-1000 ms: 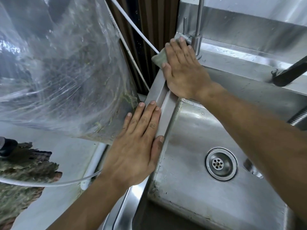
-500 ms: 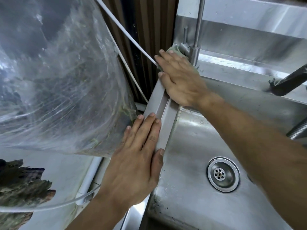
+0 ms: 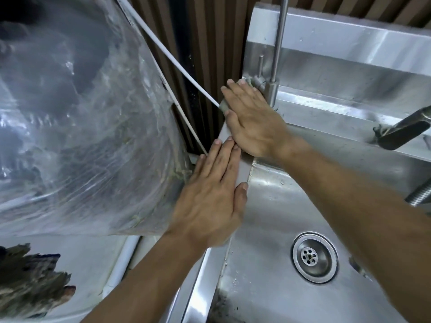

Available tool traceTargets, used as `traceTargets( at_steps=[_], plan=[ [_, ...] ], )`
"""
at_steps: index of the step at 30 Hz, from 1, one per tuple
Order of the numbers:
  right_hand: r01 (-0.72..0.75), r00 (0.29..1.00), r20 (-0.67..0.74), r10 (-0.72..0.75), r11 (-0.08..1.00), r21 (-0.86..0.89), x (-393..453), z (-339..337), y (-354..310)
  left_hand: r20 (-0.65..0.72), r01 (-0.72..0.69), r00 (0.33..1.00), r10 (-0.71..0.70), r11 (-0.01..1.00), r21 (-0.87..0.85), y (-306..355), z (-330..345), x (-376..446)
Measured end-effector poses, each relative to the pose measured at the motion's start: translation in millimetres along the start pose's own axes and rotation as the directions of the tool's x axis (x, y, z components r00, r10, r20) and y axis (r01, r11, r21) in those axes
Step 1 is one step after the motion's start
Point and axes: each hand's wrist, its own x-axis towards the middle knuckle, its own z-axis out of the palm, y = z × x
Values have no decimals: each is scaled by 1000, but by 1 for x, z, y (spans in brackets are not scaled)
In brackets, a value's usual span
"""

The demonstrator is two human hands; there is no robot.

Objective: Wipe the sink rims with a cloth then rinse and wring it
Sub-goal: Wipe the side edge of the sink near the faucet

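My right hand (image 3: 253, 121) lies flat on a grey-green cloth (image 3: 224, 107) at the back left corner of the steel sink rim (image 3: 242, 170), beside the base of the thin tap (image 3: 271, 90). Only the cloth's edges show past the fingers. Palm down, my left hand (image 3: 215, 194) rests on the left rim, fingers apart, its fingertips touching the heel of the right hand. It holds nothing. Below both hands lies the sink basin (image 3: 268, 229) with its round drain (image 3: 312, 256).
A big clear plastic bag (image 3: 81, 124) with green scraps presses against the sink's left side. A white tube (image 3: 172, 59) runs diagonally to the corner. A dark tap spout (image 3: 405, 131) juts in at right. A steel backsplash (image 3: 349, 54) rises behind.
My left hand has slid up the left rim until its fingertips meet the right hand. The right hand with the cloth stays at the back corner by the tap.
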Motion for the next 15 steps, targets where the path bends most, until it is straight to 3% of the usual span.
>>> traceTargets(
  at_steps=[4,9,15],
  plan=[
    [-72,997,-25,73,996,45,-7,2,-7,-4,16,1000,-16,1000,-20,0,1,-1],
    [-43,999,0,43,997,70,-31,6,-5,-71,39,996,-45,995,-90,0,5,-3],
    [-59,998,3,59,998,37,-2,1,-4,-86,49,995,-56,995,-89,0,5,0]
  ],
)
